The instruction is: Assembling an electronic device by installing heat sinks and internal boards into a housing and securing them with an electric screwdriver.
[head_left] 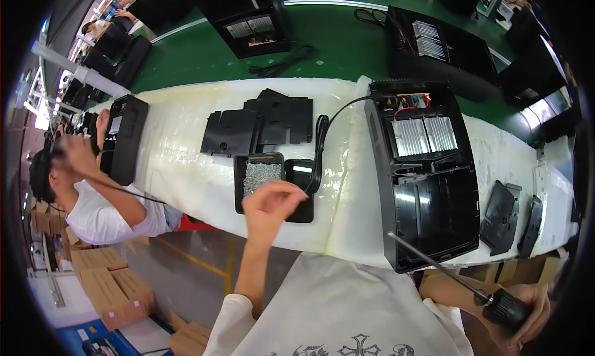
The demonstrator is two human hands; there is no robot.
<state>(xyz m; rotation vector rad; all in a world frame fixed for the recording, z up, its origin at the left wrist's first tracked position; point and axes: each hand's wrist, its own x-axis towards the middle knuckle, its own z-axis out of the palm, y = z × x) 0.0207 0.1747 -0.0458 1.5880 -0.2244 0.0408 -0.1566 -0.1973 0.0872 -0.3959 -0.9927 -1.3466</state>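
Left hand hovers just in front of the black tray of screws on the white tabletop, fingers pinched together, though whether a screw sits between them is too small to tell. Open black appliance housing lies to the right, back cover off, heat-sink fins and wiring exposed; loose black covers lie unfitted behind the tray, so assembly looks mid-way. Right hand, at the lower edge, fingers clamped on a long-shaft screwdriver, tip near the housing's front edge; hand partly cut off.
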